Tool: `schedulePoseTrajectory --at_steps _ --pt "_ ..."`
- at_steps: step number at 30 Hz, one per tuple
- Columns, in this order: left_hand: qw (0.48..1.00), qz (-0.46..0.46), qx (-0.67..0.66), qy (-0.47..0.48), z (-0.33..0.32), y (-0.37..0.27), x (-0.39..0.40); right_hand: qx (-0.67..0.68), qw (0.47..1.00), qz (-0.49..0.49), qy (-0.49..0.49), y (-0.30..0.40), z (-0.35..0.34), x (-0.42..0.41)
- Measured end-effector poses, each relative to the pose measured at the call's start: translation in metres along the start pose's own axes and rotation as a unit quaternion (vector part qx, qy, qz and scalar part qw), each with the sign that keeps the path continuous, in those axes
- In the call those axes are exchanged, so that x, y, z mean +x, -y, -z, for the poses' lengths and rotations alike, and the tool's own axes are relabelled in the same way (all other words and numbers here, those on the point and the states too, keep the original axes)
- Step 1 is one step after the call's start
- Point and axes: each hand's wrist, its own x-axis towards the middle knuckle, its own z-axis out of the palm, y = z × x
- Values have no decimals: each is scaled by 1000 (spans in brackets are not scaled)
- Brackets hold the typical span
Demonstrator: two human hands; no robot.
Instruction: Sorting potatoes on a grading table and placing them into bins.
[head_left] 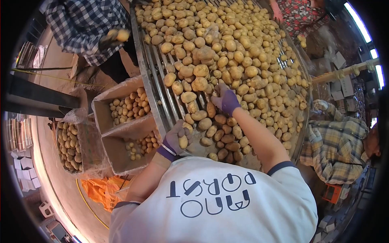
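Observation:
Many potatoes [231, 45] of mixed sizes lie heaped on a metal roller table [158, 82]. My left hand [176, 139], in a purple glove, is shut on a small potato [183, 142] near the table's lower left edge. In the same kind of glove, my right hand [225, 98] reaches into the heap with bent fingers, close to several potatoes by the bare rollers. Its fingertips are partly hidden, so whether it grips one cannot be told. Darker, longish potatoes [228, 138] lie between my two forearms.
Lined cardboard boxes [120, 132] holding potatoes stand left of the table, beside another filled container [70, 147]. An orange sack [101, 188] lies on the floor. A co-worker in a checked shirt [88, 30] holds potatoes at upper left; two other people are on the right side.

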Motion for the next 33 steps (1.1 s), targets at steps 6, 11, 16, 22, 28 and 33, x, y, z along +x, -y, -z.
schedulePoseTrajectory --at_steps 6,11,16,22,28,33 --pt "998 48 41 26 -29 -7 -12 128 973 157 110 46 17 2" --pt "995 83 4 59 -29 -7 -16 213 971 79 -79 14 -11 84" --pt "991 75 -83 69 -16 -10 -12 -25 956 292 7 26 -52 -18" --pt "996 81 -18 37 -16 -14 -12 -2 996 64 56 39 26 38" --pt "997 75 5 11 -28 -19 -8 -195 977 83 -19 -20 -22 52" --pt "996 29 -88 -6 -38 -25 -12 7 985 73 -155 -16 -25 32"
